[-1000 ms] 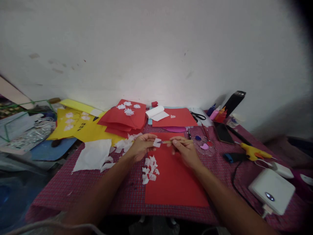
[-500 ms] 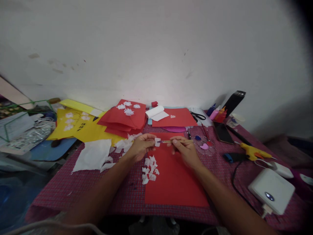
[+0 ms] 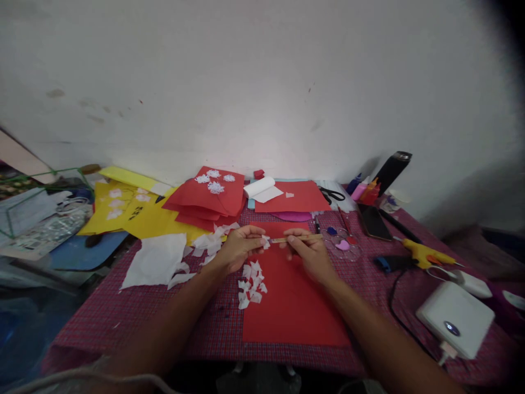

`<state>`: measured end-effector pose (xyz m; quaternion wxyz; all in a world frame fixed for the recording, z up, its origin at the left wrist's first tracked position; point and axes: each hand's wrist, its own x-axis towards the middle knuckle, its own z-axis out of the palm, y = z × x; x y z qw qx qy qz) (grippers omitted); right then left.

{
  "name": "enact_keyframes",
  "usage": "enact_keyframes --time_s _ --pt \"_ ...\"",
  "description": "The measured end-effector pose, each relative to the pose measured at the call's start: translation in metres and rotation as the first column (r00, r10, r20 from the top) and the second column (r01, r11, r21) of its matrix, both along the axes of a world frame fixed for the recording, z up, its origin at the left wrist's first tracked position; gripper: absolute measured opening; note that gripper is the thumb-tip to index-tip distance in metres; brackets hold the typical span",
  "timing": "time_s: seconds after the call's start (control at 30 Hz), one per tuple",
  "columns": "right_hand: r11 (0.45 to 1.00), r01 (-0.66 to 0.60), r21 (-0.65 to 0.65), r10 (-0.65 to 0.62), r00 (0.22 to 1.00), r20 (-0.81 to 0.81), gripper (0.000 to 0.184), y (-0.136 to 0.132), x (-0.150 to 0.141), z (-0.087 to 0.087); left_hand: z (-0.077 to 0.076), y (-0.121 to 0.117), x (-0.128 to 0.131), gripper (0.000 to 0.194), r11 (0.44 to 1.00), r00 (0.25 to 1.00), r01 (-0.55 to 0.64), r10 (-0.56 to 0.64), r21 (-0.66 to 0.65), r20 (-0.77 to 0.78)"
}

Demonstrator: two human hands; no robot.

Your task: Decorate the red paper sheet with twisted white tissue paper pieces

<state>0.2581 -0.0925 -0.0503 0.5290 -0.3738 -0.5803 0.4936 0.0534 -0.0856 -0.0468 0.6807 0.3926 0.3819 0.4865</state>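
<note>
My left hand [image 3: 241,248] pinches a small white piece of tissue paper [image 3: 266,242], bunched around the tip of a thin wooden stick [image 3: 283,239]. That stick lies level in the closed fingers of my right hand [image 3: 307,250], its far end sticking out to the right. Both hands hover over the upper part of a red paper sheet [image 3: 295,301]. Below my left hand, several crumpled white paper bits [image 3: 252,284] lie at the sheet's left edge. Whether the stick is a brush handle is too small to tell.
Left are torn white paper [image 3: 158,260] and yellow paper [image 3: 153,221]. Behind stand red sheets with white flowers [image 3: 221,202] and a paper roll [image 3: 262,190]. On the right lie a paint palette [image 3: 342,246], a phone [image 3: 374,222], a yellow glue gun [image 3: 426,254] and a white power box [image 3: 455,320].
The white paper piece was flatter at the stick's tip and is now gathered around it. My left fingers have closed in over it; my right hand has hardly moved.
</note>
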Motion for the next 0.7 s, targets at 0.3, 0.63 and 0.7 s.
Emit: enact_keyframes --time_s 0.3,0.63,0.7 --pt "0.999 0.009 0.038 -0.011 0.999 0.050 0.020 0.002 0.001 -0.004 -0.007 0.001 0.000 0.041 1.000 0.998 0.019 -0.018 0.007 -0.062" --pt "0.998 0.008 -0.069 -0.009 1.000 -0.023 0.026 0.001 -0.004 -0.006 -0.012 -0.003 0.008 0.037 0.990 0.985 0.100 -0.084 0.097 -0.151" --pt "0.994 -0.055 -0.094 0.046 0.994 -0.095 0.024 0.001 -0.003 -0.008 -0.012 -0.003 0.007 0.037 0.988 0.983 0.114 -0.098 0.101 -0.156"
